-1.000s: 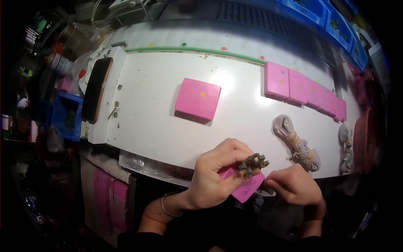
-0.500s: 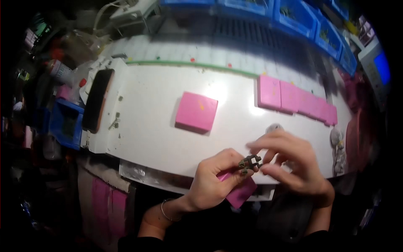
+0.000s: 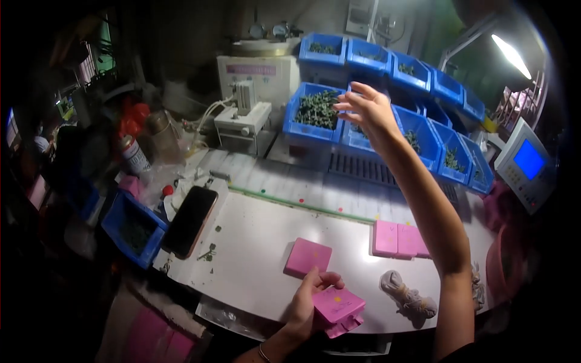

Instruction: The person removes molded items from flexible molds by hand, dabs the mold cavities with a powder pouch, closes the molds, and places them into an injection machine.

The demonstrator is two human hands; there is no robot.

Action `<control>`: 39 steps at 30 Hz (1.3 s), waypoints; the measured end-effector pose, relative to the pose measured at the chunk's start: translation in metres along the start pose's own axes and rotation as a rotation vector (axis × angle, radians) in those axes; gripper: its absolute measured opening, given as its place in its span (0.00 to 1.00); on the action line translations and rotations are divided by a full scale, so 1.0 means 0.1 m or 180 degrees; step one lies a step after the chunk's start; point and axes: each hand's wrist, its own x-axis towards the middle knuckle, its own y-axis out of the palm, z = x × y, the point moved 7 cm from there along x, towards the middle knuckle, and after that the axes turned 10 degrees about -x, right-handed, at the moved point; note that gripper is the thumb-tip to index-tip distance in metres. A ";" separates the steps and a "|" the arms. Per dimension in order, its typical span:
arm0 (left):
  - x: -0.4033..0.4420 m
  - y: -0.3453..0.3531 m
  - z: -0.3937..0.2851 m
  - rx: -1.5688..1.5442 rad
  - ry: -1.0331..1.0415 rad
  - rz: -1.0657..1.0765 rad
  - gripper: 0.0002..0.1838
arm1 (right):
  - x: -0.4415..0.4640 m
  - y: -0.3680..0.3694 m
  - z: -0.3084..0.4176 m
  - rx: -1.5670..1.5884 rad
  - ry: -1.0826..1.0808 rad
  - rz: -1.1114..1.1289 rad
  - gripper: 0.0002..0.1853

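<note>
My left hand (image 3: 304,302) is wrapped around a pink rubber mold (image 3: 340,304) at the front edge of the table, thumb on its near side. The mold has a yellow mark on top, and its lower front layer looks notched. Just behind it, a second pink mold (image 3: 308,257) lies flat on the white tabletop. My right hand (image 3: 368,110) is raised at the far shelf, fingers apart, beside a blue bin (image 3: 290,127) heaped with small dark green pieces (image 3: 316,110). Nothing shows between those fingers.
More blue bins (image 3: 449,88) stand in two tiers at the back. Pink molds (image 3: 385,239) line the right side, near a grey cloth bundle (image 3: 407,295). A phone (image 3: 190,221) and a blue tray (image 3: 133,230) sit left. A control panel (image 3: 525,160) stands right.
The view has tilted up. My right hand has left my left hand and risen to the bins. The dark green piece at my left fingertips is out of sight; the mold remains in that hand.
</note>
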 end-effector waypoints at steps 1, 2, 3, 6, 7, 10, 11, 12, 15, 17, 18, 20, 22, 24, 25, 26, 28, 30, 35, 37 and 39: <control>-0.02 -0.02 0.00 -0.0233 -0.0082 -0.0205 0.25 | 0.03 0.00 -0.12 0.0036 -0.0009 0.0041 0.25; -0.03 -0.05 0.01 -0.0470 -0.0168 -0.0420 0.25 | -0.03 -0.02 -0.22 0.0073 -0.0008 0.0085 0.27; -0.04 -0.09 -0.02 -0.0361 -0.0043 -0.0567 0.27 | -0.27 0.01 -0.26 -0.0090 0.0068 0.0396 0.23; 0.01 -0.18 -0.06 -0.0550 0.0043 -0.0410 0.29 | -1.23 0.07 -0.35 -0.0631 -0.0137 0.1334 0.14; 0.10 -0.32 0.00 -0.0814 0.0002 -0.0361 0.31 | -1.62 0.05 -0.46 -0.0841 0.0394 0.1785 0.14; 0.06 -0.09 0.04 -0.0554 -0.0392 -0.0751 0.34 | -2.43 0.01 0.05 -0.1800 -0.1241 0.2449 0.18; 0.04 0.05 0.08 -0.0458 -0.0532 -0.0670 0.39 | -2.56 -0.05 0.05 -0.1905 -0.1312 0.2392 0.16; 0.09 0.09 0.18 -0.0442 -0.0727 -0.0279 0.46 | -2.65 -0.11 0.04 -0.2012 -0.1389 0.2328 0.15; -0.07 0.43 0.30 0.0738 -0.0541 0.0945 0.56 | -2.60 -0.43 -0.01 -0.1630 -0.0901 0.2136 0.06; -0.22 0.63 0.31 0.1375 -0.0215 0.1183 0.61 | -2.59 -0.54 -0.11 -0.0918 -0.0221 0.2010 0.13; -0.26 0.74 0.29 0.1780 -0.0075 0.1242 0.64 | -2.67 -0.58 -0.28 -0.0373 0.0919 0.1811 0.18; -0.31 0.75 0.39 0.1803 -0.0315 0.1351 0.65 | -2.87 -0.54 -0.61 0.0747 0.1771 0.1962 0.23; -0.33 0.80 0.44 0.2102 -0.0133 0.1517 0.61 | -3.00 -0.48 -0.79 0.0841 0.2428 0.1749 0.25; -0.29 0.76 0.55 0.1957 -0.0202 0.1627 0.55 | -3.09 -0.55 -0.88 0.0893 0.3041 0.1617 0.26; -0.26 0.76 0.57 0.1905 -0.0218 0.1642 0.51 | -2.99 -0.66 -0.82 0.0151 0.2398 0.1598 0.23; -0.24 0.75 0.57 0.1851 -0.0225 0.1631 0.47 | -2.94 -0.71 -0.75 -0.0567 0.1749 0.1584 0.20; -0.19 0.75 0.58 0.1731 -0.0266 0.1706 0.40 | -2.99 -0.90 -0.70 -0.1056 0.1052 0.1456 0.15; -0.10 0.66 0.51 0.1488 -0.0208 0.1426 0.38 | -2.97 -1.10 -0.40 -0.3322 -0.0422 0.0709 0.22; 0.06 0.51 0.58 0.1582 -0.0244 0.1113 0.30 | -3.23 -1.23 -0.72 -0.3556 -0.0119 0.1440 0.35; 0.12 0.43 0.59 0.1598 -0.0239 0.0999 0.29 | -3.21 -1.22 -0.56 -0.3177 -0.0142 0.1343 0.36; 0.15 0.40 0.57 0.1570 -0.0229 0.0832 0.28 | -3.13 -1.17 -0.27 -0.3150 -0.0621 0.0757 0.35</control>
